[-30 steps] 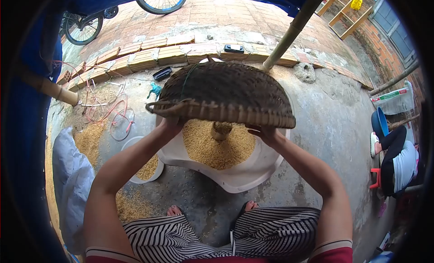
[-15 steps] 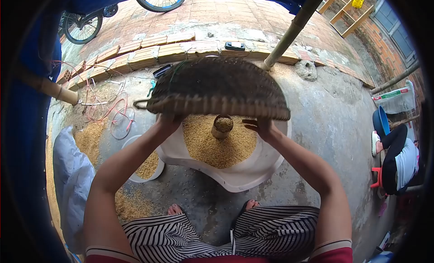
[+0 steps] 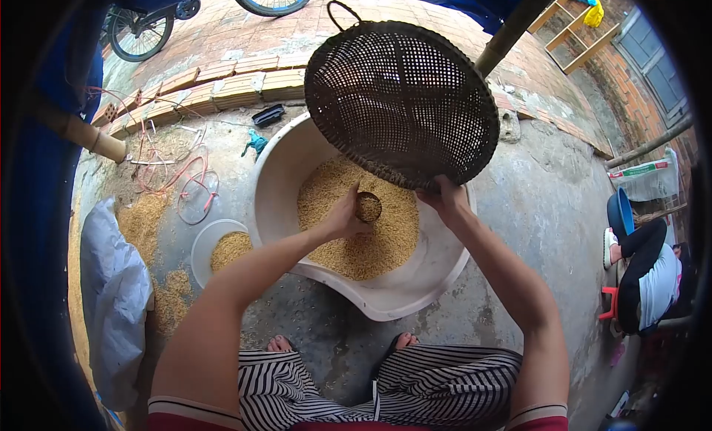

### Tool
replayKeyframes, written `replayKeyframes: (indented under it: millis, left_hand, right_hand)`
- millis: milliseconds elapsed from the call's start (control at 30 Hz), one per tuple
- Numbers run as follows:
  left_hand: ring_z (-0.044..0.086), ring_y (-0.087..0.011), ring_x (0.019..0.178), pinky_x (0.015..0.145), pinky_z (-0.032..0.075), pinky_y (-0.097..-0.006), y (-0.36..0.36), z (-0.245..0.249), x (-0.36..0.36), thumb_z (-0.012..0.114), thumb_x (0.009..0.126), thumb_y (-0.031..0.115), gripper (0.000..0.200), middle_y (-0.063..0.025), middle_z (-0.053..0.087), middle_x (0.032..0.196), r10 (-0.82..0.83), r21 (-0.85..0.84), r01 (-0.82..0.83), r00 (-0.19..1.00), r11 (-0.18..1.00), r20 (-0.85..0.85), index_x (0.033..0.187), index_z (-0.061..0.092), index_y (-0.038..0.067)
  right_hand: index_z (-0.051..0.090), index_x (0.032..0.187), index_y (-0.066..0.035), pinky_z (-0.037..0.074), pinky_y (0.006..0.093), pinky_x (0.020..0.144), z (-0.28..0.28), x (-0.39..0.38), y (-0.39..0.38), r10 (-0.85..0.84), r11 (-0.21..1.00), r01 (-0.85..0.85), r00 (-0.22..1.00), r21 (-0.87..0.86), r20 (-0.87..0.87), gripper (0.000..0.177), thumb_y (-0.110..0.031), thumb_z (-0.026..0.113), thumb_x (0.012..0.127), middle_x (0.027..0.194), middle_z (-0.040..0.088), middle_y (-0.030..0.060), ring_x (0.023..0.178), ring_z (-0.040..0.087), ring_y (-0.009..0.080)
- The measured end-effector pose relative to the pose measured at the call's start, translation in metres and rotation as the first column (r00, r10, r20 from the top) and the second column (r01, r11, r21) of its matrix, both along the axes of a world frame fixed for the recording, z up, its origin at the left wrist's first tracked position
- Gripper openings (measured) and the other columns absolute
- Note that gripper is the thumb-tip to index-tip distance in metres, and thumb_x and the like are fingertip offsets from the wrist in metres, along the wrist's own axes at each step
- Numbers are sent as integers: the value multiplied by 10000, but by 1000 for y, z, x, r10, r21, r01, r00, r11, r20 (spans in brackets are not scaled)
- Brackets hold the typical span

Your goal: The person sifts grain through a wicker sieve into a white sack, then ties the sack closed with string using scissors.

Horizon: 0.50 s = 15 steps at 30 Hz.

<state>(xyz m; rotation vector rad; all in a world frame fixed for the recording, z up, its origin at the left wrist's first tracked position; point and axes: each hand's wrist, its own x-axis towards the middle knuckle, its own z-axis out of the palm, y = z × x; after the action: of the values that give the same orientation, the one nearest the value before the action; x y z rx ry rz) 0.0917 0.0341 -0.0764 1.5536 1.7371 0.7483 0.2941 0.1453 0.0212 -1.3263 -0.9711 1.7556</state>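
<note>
Woven sieve (image 3: 402, 79) now tilted above tub's (image 3: 386, 305) far right side. I see right hand (image 3: 447, 203) alone gripping rim, fingers closed; left hand (image 3: 343, 216) has switched to cup (image 3: 378, 212) amid grain (image 3: 386, 249), fingers curled round, leaving sieve one-handed.

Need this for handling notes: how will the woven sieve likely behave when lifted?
The sieve is probably light for its size, being full of open holes. Held only by the right hand at one edge, it shows no obvious sag, so likely fairly stiff. That off-centre hold could let it tip.
</note>
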Motion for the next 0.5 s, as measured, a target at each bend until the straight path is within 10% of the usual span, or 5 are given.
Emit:
replayKeyframes:
  millis: [267, 500]
  left_hand:
    - [508, -226, 1047, 924, 399, -313, 8, 2, -8, 793, 559, 235, 788, -135, 502, 1125, 55, 82, -78, 966, 994, 251, 1205, 395, 24]
    - [547, -216, 997, 885, 438, -303, -3, 51, -30, 770, 549, 217, 761, -141, 543, 1071, 90, 49, -107, 959, 993, 268, 1182, 400, 13]
  right_hand:
    - [325, 1198, 28, 556, 371, 651, 3, 0, -21, -56, 998, 56, 998, 27, -8, 370, -86, 416, 858, 1039, 510, 198, 728, 621, 318]
    - [428, 1085, 47, 535, 378, 779, 5, -1, -24, 31, 997, -56, 905, -48, -424, 236, -46, 411, 868, 1029, 512, 178, 865, 579, 284]
